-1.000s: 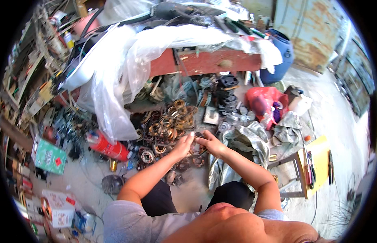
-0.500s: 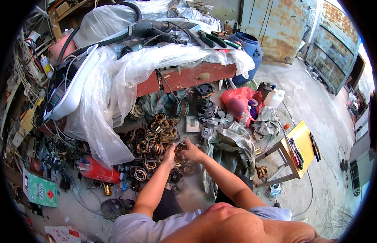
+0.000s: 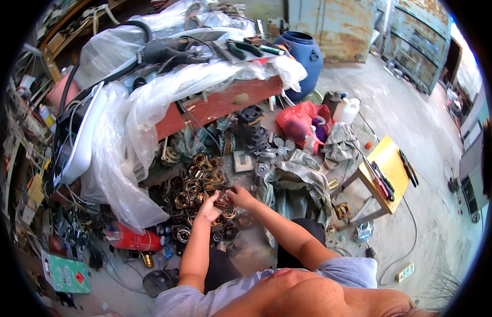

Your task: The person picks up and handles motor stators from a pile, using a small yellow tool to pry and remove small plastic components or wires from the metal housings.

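Note:
Both my hands are over a pile of copper-wound motor stators (image 3: 189,194) on the floor. Between them is one motor stator (image 3: 222,201), a dark ring with copper windings, partly covered by fingers. My left hand (image 3: 208,208) grips its left side, thumb up. From the right, my right hand (image 3: 240,197) has its fingers closed on the ring's far edge. Just beyond the hands lies a pale square plate (image 3: 242,161). A crumpled grey-green cloth (image 3: 296,190) is spread to the right of my right hand.
A plastic-draped bench (image 3: 219,105) stands ahead. Left of the pile lies a red cylinder (image 3: 134,238). To the right, a yellow-topped stool (image 3: 389,164) carries pliers (image 3: 408,168). Farther off are a red bag (image 3: 301,119) and a blue barrel (image 3: 305,66). A cable crosses the floor.
The view has shifted, so the bench and stool sit farther left in the picture. The stator has turned between my hands and its round opening shows less. Both hands still hold it.

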`<state>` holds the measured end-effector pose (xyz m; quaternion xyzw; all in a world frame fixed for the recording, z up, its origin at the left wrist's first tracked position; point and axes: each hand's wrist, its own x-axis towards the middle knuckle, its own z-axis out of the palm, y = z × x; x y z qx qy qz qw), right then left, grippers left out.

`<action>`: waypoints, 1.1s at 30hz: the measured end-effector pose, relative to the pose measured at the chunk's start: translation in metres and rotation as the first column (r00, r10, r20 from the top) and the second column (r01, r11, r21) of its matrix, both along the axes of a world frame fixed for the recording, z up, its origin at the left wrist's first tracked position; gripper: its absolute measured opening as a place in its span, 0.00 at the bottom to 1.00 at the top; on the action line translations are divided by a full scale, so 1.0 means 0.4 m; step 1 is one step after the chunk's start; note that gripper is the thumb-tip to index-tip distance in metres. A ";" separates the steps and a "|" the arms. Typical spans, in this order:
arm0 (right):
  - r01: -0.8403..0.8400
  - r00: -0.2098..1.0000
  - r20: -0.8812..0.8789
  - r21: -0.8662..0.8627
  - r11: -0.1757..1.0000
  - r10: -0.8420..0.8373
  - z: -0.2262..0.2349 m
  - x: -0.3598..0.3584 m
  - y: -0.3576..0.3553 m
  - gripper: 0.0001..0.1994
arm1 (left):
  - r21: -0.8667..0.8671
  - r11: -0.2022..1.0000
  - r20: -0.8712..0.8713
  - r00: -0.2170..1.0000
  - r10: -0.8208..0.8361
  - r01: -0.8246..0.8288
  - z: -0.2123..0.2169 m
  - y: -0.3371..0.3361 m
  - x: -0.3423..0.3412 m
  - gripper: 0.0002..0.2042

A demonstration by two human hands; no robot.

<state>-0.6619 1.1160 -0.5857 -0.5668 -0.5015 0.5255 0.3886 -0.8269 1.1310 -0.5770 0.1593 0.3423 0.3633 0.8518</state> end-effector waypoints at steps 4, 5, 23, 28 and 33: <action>-0.029 0.951 -0.309 -0.132 0.991 -0.014 0.079 -0.026 -0.013 0.18 | 0.015 0.999 -0.007 0.999 0.035 -0.035 0.009 0.004 -0.035 0.11; -0.037 0.940 -0.337 -0.238 0.971 -0.047 0.086 -0.023 -0.007 0.18 | 0.048 0.999 -0.015 1.000 0.023 -0.022 0.018 0.004 -0.033 0.11; 0.185 0.927 -0.313 -0.101 0.978 -0.207 0.024 -0.027 -0.004 0.45 | 0.269 0.959 -0.257 0.966 -0.017 0.089 -0.029 0.019 -0.001 0.18; 0.253 0.968 -0.003 0.020 0.967 -0.253 0.004 -0.032 -0.027 0.52 | 0.139 0.986 -0.215 0.969 0.119 -0.091 -0.080 0.014 0.044 0.18; 0.292 0.947 0.120 0.066 0.954 -0.298 0.057 -0.052 -0.054 0.51 | 0.188 0.980 -0.139 0.986 0.089 -0.062 -0.103 0.017 0.008 0.19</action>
